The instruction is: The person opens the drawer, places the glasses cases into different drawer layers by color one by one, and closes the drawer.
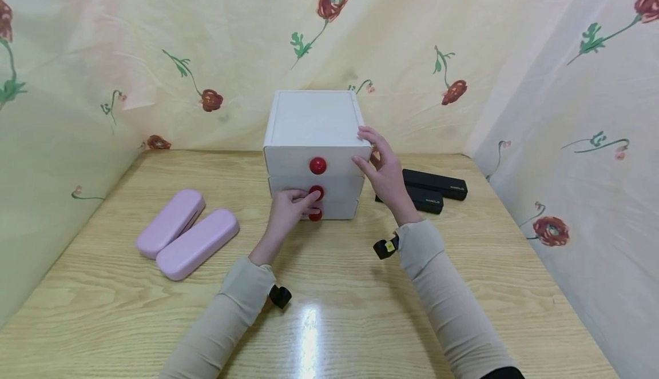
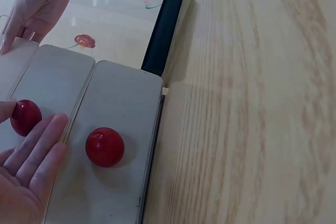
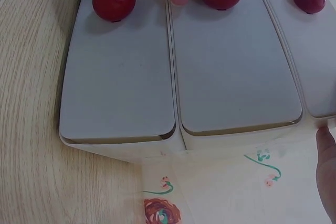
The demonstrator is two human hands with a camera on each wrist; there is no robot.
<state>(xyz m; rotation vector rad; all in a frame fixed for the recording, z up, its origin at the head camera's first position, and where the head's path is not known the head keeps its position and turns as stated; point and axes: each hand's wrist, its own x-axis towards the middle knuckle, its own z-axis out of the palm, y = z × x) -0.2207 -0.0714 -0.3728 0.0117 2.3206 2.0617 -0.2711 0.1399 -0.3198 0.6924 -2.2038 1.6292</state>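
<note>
A white three-drawer cabinet stands at the back of the table, with one round red knob on each drawer front. My left hand pinches the middle knob between thumb and fingers. Its other fingers extend beside the knob, over the lower part of the drawer fronts. Below is the bottom knob, with the top knob above. At the cabinet's upper right corner, my right hand grips the box, thumb at the front edge and fingers along the top and side. All three drawer fronts stand nearly flush.
Two lilac oblong cases lie side by side on the left of the wooden table. To the right, behind my right hand, are two long black boxes. A flowered cloth hangs close behind the cabinet.
</note>
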